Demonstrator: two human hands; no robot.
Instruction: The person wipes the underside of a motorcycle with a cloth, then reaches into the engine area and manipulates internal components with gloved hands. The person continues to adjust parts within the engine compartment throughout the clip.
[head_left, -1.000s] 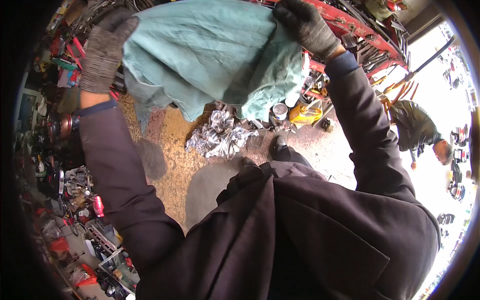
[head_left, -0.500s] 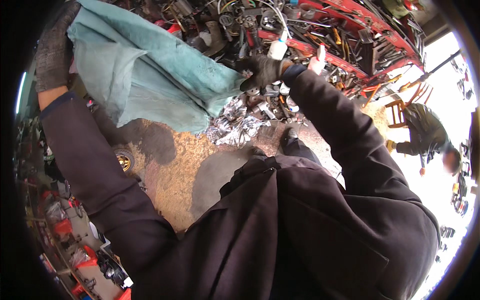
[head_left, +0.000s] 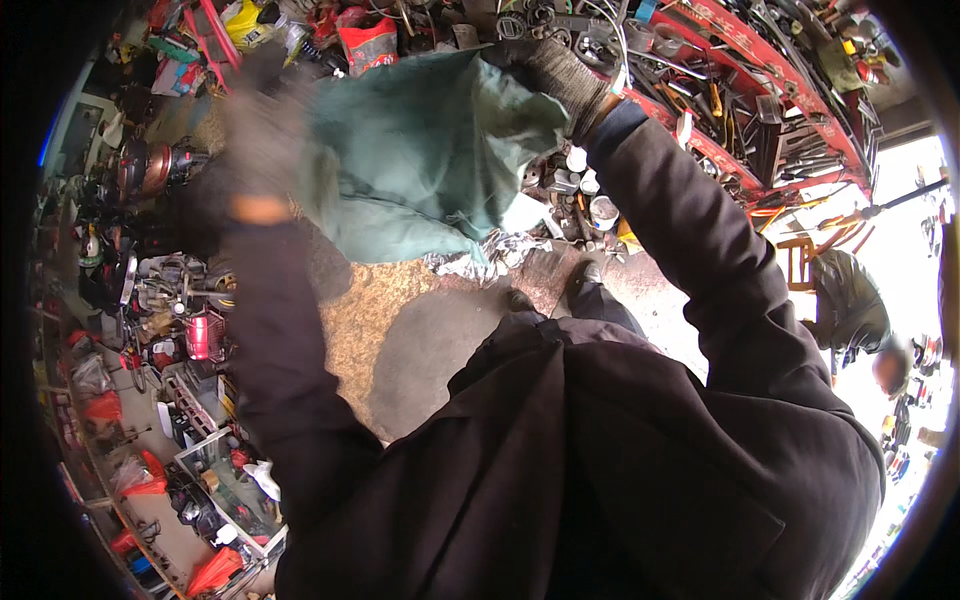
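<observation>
Cloth [head_left: 400,150] hangs at 11 o'clock, right hand [head_left: 555,78] at 12 grasping its upper corner; left hand [head_left: 265,130] at 10 is too blurred to tell its grip; 2 hands apart probably keep it spread

11 o'clock: teal cloth [head_left: 395,155], matt, soft, creased. 12–1 o'clock: right hand [head_left: 555,80] in glove [head_left: 575,90] of rough, matt knit. Left hand [head_left: 265,130], 10–11, texture lost to blur. 1–2 o'clock: red rack [head_left: 765,50], painted metal look. Near centre: crinkled, shiny silvery sheet [head_left: 515,248]. Floor [head_left: 345,325], rough, mottled. 6 o'clock: jacket [head_left: 650,460], smooth matt cloth. 7–8 o'clock: red bag [head_left: 215,572], glossy plastic.
</observation>
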